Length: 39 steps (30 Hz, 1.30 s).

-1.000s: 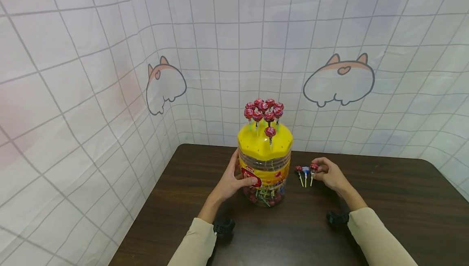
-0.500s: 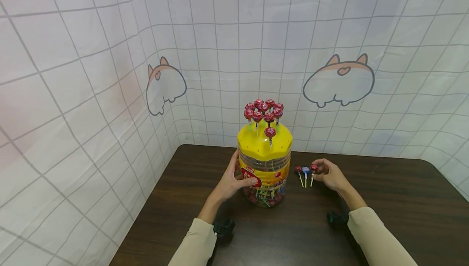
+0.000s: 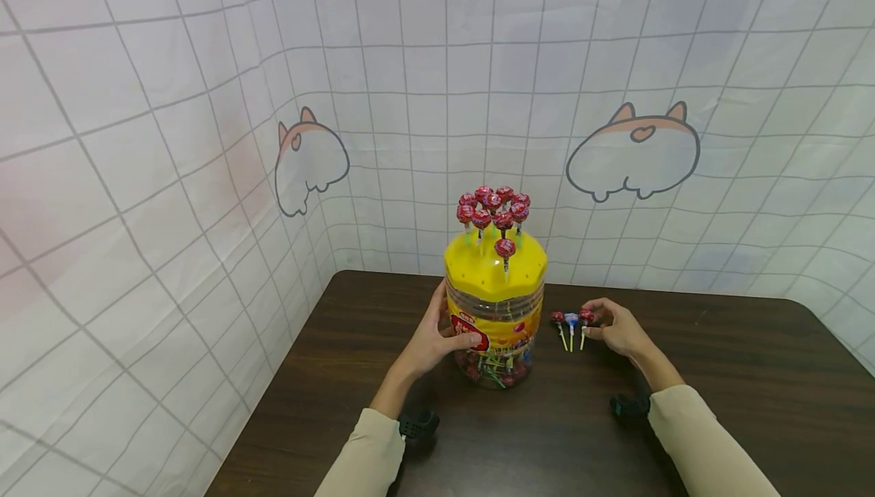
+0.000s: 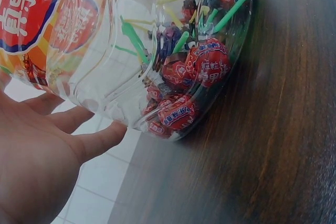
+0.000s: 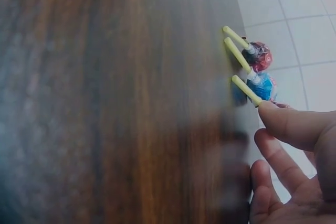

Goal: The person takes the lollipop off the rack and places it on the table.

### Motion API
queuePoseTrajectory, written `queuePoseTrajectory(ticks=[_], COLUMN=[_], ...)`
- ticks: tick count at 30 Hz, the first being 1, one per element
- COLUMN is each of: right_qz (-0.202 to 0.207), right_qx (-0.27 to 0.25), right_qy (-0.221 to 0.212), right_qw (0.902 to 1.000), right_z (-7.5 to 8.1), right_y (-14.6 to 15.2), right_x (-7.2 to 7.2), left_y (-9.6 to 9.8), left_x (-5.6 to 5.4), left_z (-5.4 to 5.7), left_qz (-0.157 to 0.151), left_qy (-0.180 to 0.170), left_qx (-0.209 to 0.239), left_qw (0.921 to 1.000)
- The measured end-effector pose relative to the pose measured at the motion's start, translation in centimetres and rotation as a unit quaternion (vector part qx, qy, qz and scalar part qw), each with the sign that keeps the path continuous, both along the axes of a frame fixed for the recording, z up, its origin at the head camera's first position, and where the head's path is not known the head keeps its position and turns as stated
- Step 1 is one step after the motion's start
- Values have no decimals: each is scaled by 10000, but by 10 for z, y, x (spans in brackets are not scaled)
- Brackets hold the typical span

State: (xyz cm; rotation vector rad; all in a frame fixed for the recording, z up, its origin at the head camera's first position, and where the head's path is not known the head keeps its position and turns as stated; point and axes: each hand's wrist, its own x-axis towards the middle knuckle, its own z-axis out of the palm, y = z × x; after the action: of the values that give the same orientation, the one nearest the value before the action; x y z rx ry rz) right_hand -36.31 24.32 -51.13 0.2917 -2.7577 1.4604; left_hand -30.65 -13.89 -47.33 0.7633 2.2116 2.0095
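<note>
A large clear candy jar [image 3: 509, 332] with a yellow lid [image 3: 472, 273] stands upright on the table. Several red-wrapped lollipops [image 3: 502, 220] poke up from holes in that lid. My left hand [image 3: 425, 346] holds the jar's left side, thumb across the front label and fingers behind. Through the jar's wall in the left wrist view, more lollipops [image 4: 211, 62] show near the base. To the right, my right hand [image 3: 620, 331] pinches a red lollipop [image 3: 585, 317], the rightmost of three in a row. Beside it lie a blue lollipop [image 3: 570, 319] and another red lollipop [image 3: 557, 317], yellow sticks toward me.
The dark wooden table [image 3: 519, 436] ends at a back edge just behind the jar and loose lollipops. A white gridded curtain [image 3: 437, 102] with animal drawings hangs behind and to the left. Black wrist-worn devices [image 3: 418, 425] sit under both forearms.
</note>
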Motion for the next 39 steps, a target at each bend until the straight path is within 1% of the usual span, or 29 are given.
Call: queuePoseTrajectory(ticks=[5, 12, 21, 28, 32, 34, 36, 39], right_qz=[17, 52, 86, 118, -23, -144, -246, -323], right_qx=[112, 191, 319, 221, 81, 14, -67, -291], right_qy=[9, -103, -357, -422, -435, -414, -352, -146], right_qw=[9999, 9997, 9988, 9988, 9990, 9990, 9991, 9989], right_z=[1, 2, 4, 4, 4, 8, 16, 37], right_y=[0, 0, -1, -1, 4, 6, 6, 2], right_x=[1, 1, 4, 5, 3, 4, 5, 10], left_y=[1, 2, 1, 1, 1, 2, 2, 1], left_x=[-1, -1, 0, -1, -1, -1, 0, 1], left_z=[0, 0, 2, 0, 0, 0, 1, 2], left_qz=[-48, -87, -15, -1, -8, -15, -27, -21], left_qy=[35, 31, 8, 34, 32, 29, 27, 26], left_qx=[45, 72, -11, 2, 7, 5, 16, 31], left_qw=[10000, 9999, 10000, 10000, 10000, 10000, 10000, 10000])
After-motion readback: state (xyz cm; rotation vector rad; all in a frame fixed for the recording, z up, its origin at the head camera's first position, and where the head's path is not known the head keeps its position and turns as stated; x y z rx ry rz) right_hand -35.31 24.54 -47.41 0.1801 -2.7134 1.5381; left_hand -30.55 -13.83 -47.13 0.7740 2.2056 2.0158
